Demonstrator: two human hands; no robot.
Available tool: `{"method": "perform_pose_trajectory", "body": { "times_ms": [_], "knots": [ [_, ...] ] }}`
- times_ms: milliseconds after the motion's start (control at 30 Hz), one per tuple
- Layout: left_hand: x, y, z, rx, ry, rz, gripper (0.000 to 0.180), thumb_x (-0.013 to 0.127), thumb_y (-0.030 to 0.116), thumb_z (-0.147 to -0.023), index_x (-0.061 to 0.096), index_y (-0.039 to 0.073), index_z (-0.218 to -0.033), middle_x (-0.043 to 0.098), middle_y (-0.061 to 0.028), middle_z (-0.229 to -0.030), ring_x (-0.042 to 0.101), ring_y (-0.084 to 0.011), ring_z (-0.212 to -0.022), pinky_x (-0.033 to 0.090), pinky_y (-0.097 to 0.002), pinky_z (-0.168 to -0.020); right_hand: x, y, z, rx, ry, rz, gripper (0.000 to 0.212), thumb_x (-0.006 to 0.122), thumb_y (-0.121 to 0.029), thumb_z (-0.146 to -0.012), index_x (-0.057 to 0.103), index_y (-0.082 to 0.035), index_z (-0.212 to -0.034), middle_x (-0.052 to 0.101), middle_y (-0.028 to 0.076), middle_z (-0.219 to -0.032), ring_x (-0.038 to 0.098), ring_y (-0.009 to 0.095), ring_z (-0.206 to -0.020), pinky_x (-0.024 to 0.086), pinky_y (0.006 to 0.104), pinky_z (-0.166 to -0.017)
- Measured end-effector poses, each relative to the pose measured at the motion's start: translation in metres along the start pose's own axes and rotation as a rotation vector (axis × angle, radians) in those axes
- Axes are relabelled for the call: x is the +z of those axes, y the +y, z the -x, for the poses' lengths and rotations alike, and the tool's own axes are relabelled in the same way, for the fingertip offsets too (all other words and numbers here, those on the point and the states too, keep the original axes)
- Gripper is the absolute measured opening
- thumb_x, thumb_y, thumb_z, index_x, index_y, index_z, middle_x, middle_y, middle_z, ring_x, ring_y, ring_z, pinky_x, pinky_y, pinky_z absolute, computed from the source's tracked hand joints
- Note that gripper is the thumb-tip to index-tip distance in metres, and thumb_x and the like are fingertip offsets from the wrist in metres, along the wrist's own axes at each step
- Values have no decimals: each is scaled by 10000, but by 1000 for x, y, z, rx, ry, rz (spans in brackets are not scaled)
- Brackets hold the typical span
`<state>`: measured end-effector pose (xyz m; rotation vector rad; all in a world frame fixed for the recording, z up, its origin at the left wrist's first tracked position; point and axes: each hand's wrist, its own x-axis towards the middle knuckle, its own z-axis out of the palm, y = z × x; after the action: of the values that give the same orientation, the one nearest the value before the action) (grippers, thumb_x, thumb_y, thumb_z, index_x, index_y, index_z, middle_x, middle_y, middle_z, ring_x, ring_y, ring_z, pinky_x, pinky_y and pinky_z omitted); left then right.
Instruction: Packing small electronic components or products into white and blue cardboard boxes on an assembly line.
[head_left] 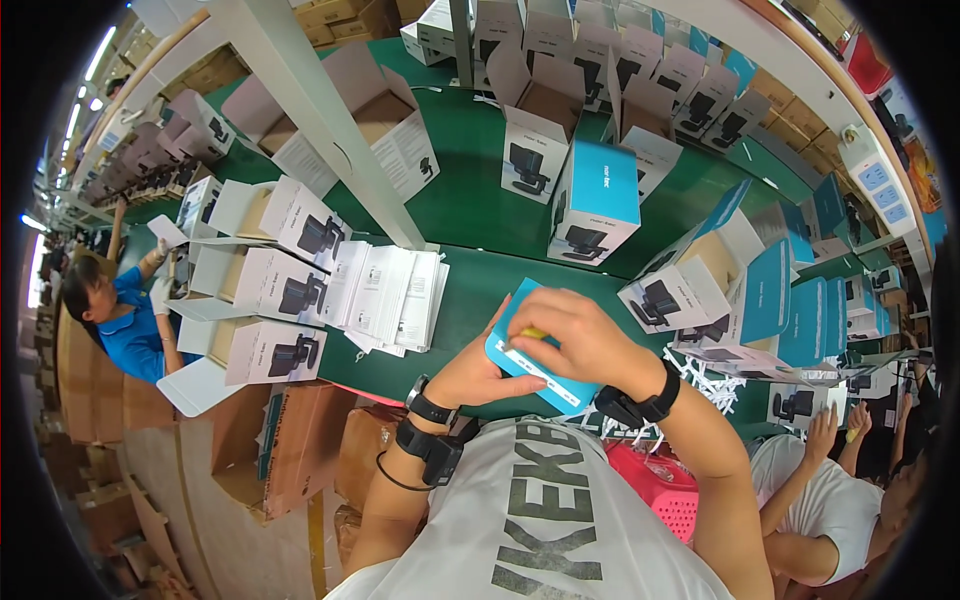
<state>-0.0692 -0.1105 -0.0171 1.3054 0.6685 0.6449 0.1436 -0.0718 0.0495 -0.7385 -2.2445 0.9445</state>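
Close in front of me is a teal carton (562, 386) with a white strip along its near side. My left hand (478, 372) grips it at the left edge, thumb laid along the white strip. Over its top bends my right hand (575, 335), fingers curled together. A small yellow thing (535, 333) shows between those fingers; its kind is hidden. Left of my hands lies a stack of white printed leaflets (385, 295). Past the carton stands a closed white and teal box (597, 205) with a picture of a black device.
Open white boxes (275, 352) line the table's left side; more open boxes (660, 300) stand at right. White paper strips (708, 390) lie near a pink basket (665, 490). A metal post (320, 120) rises from the green table (470, 215). Co-workers sit at left and right.
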Motion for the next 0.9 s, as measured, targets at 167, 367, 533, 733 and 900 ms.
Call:
{"method": "perform_pose_trajectory", "body": {
  "times_ms": [167,367,533,733,900],
  "knots": [
    [-2,-3,-2,112,12,-94,514,839,181,-892,613,67,-1339,653,-66,-1283,578,-211,-1224,359,-405,-1069,7,11,-13,-55,109,123,104,764,-100,-886,722,-84,-980,689,80,-950,682,294,-873,540,401,-745],
    [-5,0,-4,137,-8,-194,474,843,148,-888,630,48,-1300,679,-61,-1226,641,-162,-1123,526,-342,-942,1,5,-8,55,-33,-33,93,728,-113,-894,701,-84,-977,664,76,-952,666,310,-873,536,420,-728],
    [-4,-19,-2,130,49,-134,472,866,169,-863,647,37,-1260,684,-70,-1234,644,-166,-1131,524,-349,-953,-7,-16,-5,35,-111,-96,102,736,-59,-884,705,-54,-982,686,87,-939,683,302,-843,546,374,-709],
    [-8,-16,-1,270,45,-512,870,925,247,-785,496,77,-1522,433,-170,-1607,334,-363,-1545,243,-493,-1259,-20,-24,28,159,163,-327,146,762,-104,-868,663,-79,-972,658,67,-890,655,258,-819,518,368,-715],
    [18,-15,6,172,350,-28,894,927,197,-770,478,43,-1528,410,-179,-1629,279,-362,-1576,281,-480,-1241,-66,-12,155,453,477,-84,371,858,-132,-815,697,-74,-1144,696,34,-929,637,165,-796,500,301,-710]
  ]
}}
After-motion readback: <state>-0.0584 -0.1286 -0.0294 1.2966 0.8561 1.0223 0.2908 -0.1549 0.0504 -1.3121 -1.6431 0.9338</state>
